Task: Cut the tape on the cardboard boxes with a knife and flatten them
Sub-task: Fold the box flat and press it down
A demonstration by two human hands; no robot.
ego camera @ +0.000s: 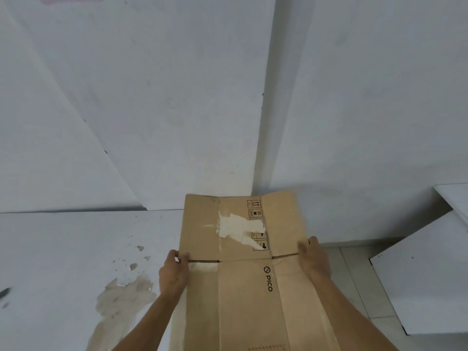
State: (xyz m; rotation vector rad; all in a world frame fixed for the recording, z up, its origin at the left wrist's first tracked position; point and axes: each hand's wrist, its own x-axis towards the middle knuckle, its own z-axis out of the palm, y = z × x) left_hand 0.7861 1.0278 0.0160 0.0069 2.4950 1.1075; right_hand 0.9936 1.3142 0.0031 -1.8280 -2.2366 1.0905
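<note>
Your left hand (174,271) pinches the left edge of the flattened cardboard box (243,274); your right hand (312,259) grips its right edge. You hold it out in front of you above a stained white surface (76,249), where a dark object (5,292), possibly the knife, lies at far left.

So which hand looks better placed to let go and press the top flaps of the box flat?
Probably the right hand. It lies over the box near the flap fold, so it could slide up and press. The left hand pinches the left edge and would steady it.
</note>
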